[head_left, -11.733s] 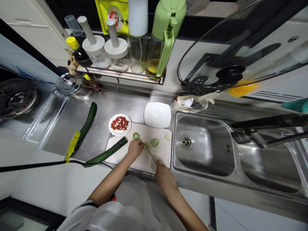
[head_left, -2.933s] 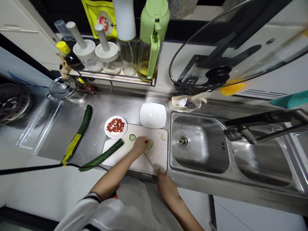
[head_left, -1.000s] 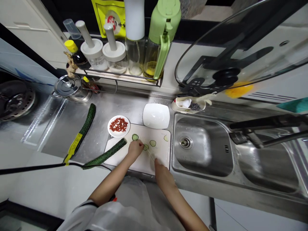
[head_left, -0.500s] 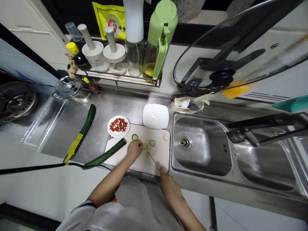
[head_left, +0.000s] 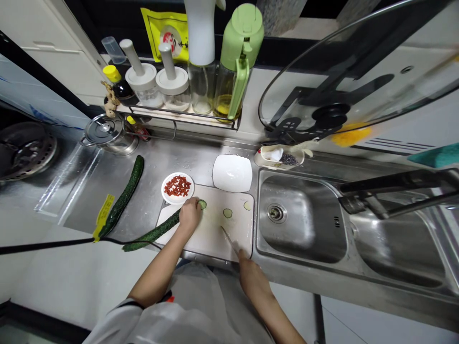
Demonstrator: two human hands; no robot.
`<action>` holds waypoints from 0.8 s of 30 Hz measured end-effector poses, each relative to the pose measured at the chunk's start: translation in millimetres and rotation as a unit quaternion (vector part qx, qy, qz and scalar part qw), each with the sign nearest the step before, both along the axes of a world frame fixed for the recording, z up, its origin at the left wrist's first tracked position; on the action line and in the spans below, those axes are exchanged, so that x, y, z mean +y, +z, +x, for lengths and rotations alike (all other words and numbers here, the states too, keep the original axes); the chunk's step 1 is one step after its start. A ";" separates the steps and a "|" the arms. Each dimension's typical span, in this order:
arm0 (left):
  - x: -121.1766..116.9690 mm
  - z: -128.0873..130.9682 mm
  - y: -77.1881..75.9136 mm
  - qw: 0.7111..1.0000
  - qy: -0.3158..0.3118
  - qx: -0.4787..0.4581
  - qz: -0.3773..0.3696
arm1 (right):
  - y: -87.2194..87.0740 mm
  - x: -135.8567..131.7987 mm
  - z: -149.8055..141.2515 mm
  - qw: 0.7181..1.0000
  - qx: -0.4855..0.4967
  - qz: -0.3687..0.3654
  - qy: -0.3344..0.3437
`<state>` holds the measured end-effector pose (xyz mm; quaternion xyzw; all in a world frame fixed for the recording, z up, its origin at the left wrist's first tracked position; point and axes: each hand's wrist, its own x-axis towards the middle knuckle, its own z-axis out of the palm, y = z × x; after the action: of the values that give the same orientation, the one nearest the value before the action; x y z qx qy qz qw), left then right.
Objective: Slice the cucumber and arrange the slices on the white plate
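On the cutting board (head_left: 211, 239), which was laid on the metal bench (head_left: 175, 155), a knife (head_left: 228, 239) was seen. Its handle was wrapped firmly by the grip of the right hand (head_left: 253, 277) at the near right part of the board, and its blade was pointed toward the board's middle. The left hand (head_left: 189, 217) was placed at the far left part of the board, where the end of the cut cucumber (head_left: 158, 231) was covered. Its fingers were bent close to a thick slice (head_left: 202, 204), but whether this was pinched by the left grip could not be made out.

If the fingers were brought back toward the blade carelessly, a cut could be caused. The cut cucumber was laid slantwise over the board's left edge, and its near end seemed to be stuck out past the bench front; by a push of the left wrist it could be rolled down. The plate (head_left: 164, 191) of red pieces (head_left: 178, 186), at the board's far left corner, could be knocked by the knuckles. From the far right corner, a pale piece (head_left: 247, 205) could be swept into the sink (head_left: 304, 239).
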<state>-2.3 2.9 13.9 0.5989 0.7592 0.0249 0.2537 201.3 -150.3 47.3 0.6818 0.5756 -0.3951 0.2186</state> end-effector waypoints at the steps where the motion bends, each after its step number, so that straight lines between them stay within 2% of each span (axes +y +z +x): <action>1: -0.4 1.9 -0.1 1.000 -0.002 -0.009 0.010 | 0.6 0.4 -0.4 1.000 -0.002 -0.004 0.001; 4: -1.9 14.1 -2.0 0.998 -0.033 -0.048 0.010 | 3.6 2.4 -1.6 1.000 -0.013 -0.012 0.006; 8: -3.0 43.6 -8.3 0.989 -0.108 -0.094 -0.035 | 4.9 2.9 -1.7 1.000 -0.009 -0.014 -0.002; 13: 1.1 76.4 -14.2 0.972 -0.201 -0.086 -0.082 | 3.3 1.1 -1.1 1.000 0.002 0.002 -0.002; 18: 8.7 88.8 -17.5 0.963 -0.251 -0.059 -0.082 | 4.9 2.5 -3.2 1.000 -0.009 -0.007 -0.005; 24: 12.7 93.9 -22.0 0.959 -0.267 -0.045 -0.080 | 6.5 4.4 -3.8 1.000 -0.008 -0.012 -0.011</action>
<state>91.7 15.6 -8.1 0.7560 0.5589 -0.0770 0.3320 197.5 -145.9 53.8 0.6886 0.5617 -0.3984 0.2269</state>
